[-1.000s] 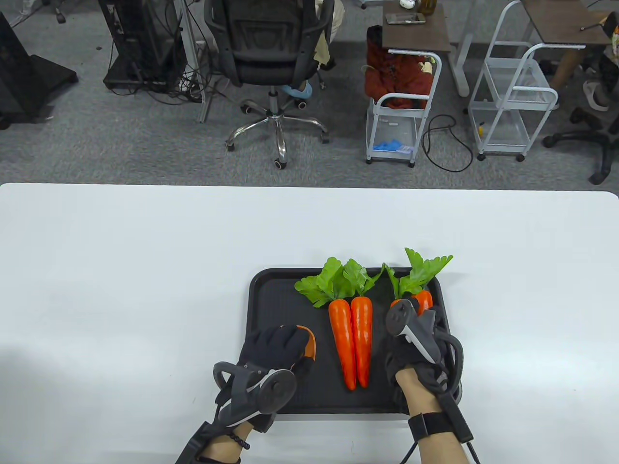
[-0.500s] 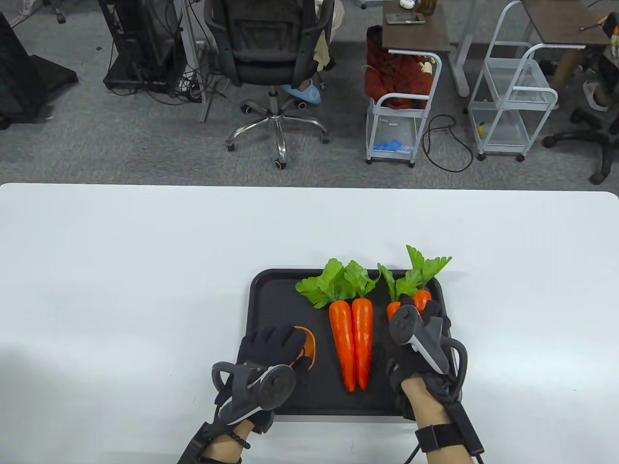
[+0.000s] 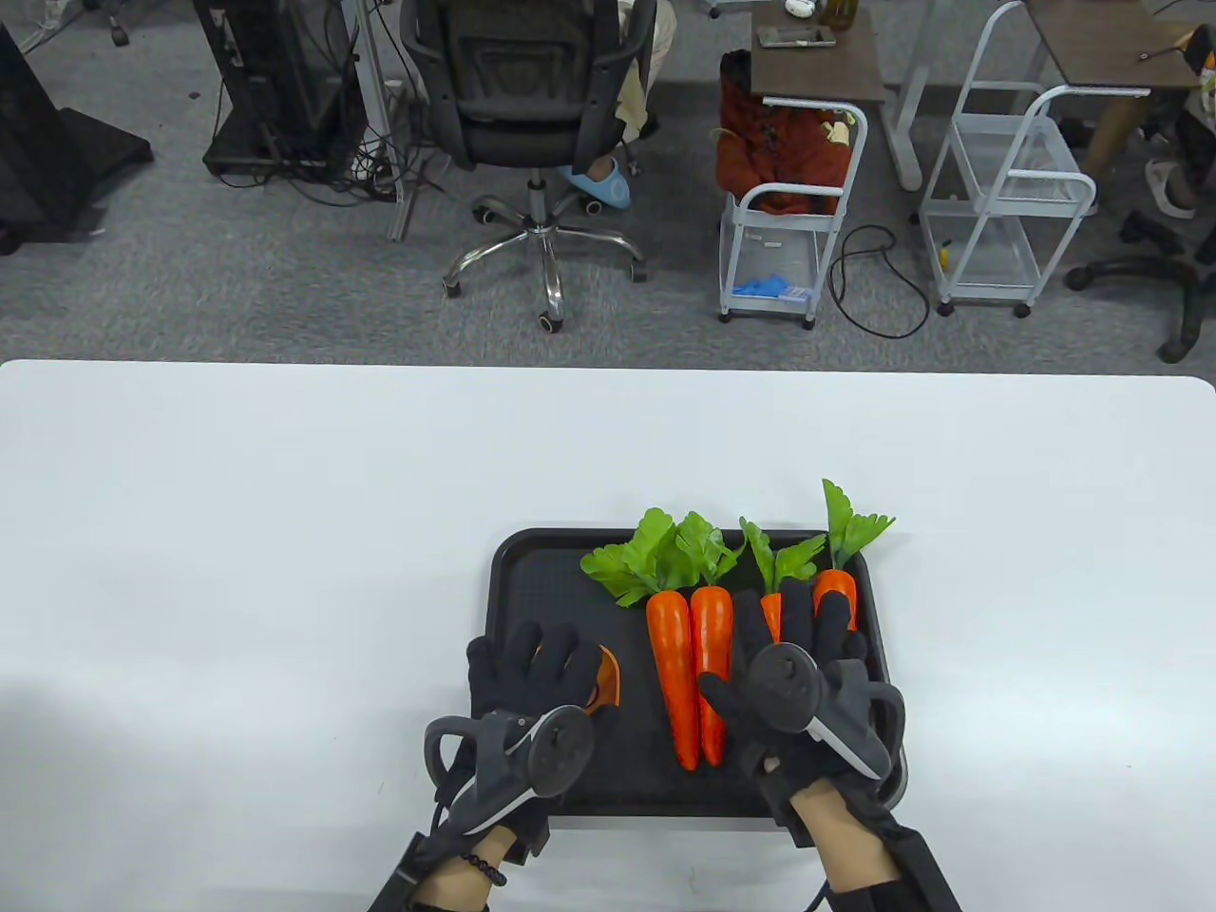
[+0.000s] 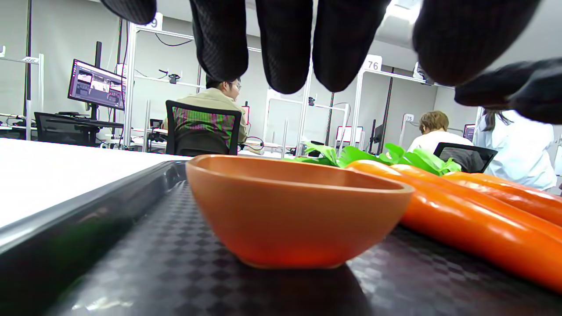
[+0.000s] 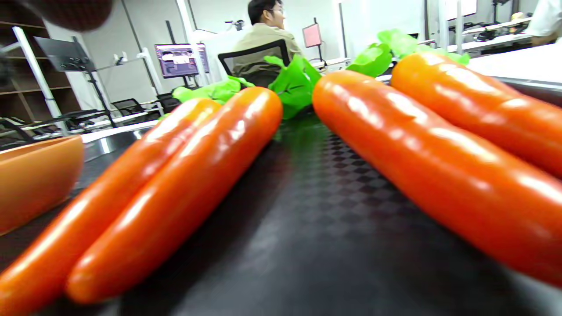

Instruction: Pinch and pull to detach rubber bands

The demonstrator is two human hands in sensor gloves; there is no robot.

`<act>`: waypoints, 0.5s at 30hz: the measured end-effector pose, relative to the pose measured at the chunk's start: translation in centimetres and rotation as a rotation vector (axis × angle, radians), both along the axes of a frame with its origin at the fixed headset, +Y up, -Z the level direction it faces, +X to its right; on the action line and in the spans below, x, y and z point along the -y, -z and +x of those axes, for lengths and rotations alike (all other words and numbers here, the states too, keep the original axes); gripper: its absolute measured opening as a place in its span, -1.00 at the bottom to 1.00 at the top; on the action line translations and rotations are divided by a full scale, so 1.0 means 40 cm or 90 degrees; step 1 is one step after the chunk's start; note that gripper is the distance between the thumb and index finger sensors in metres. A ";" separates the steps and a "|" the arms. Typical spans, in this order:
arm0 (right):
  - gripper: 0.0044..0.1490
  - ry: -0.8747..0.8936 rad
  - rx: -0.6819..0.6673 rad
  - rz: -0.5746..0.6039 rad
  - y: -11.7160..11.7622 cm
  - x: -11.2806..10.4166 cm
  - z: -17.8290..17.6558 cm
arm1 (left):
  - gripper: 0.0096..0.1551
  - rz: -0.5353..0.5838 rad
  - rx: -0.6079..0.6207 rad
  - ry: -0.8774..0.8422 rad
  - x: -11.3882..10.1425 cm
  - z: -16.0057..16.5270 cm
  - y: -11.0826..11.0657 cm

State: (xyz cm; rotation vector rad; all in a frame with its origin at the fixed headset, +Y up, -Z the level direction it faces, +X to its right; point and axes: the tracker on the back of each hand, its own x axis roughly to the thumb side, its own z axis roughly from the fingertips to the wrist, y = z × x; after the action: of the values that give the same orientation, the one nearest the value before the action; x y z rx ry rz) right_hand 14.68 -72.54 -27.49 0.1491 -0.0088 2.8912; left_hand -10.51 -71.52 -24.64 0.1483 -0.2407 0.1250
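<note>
Two pairs of plastic carrots lie on a black tray [image 3: 518,589]. The left pair [image 3: 689,665] lies side by side, touching. The right two carrots [image 3: 836,589] lie apart, leaves splayed; they also show in the right wrist view [image 5: 439,166]. No rubber band shows in any view. My right hand [image 3: 798,627] lies flat over the right carrots with fingers spread, holding nothing. My left hand [image 3: 532,655] hovers with fingers spread over a small orange bowl [image 3: 608,674]. In the left wrist view the fingers [image 4: 285,44] hang above the bowl [image 4: 298,210] without touching it; its inside is hidden.
The tray sits near the front edge of a white table [image 3: 237,532]. Beyond the far edge stand an office chair [image 3: 532,104] and white carts [image 3: 788,209] on the floor.
My right hand has turned flat and spread its fingers over the right carrots, which have moved apart. My left hand's fingers have spread open over the bowl.
</note>
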 end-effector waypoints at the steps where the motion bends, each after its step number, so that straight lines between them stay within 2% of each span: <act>1: 0.14 0.003 -0.010 0.008 -0.005 0.000 -0.003 | -0.23 -0.002 -0.001 0.000 0.001 0.001 0.002; 15: 0.15 0.040 -0.068 0.031 -0.074 0.023 -0.007 | -0.24 0.004 -0.008 0.019 0.016 0.017 0.011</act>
State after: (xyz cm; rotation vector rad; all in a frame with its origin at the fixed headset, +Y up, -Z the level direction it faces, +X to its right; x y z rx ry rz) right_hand 14.39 -73.47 -24.52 0.3074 -0.0638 2.8171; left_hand -9.84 -72.17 -25.06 0.1518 -0.2308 0.0935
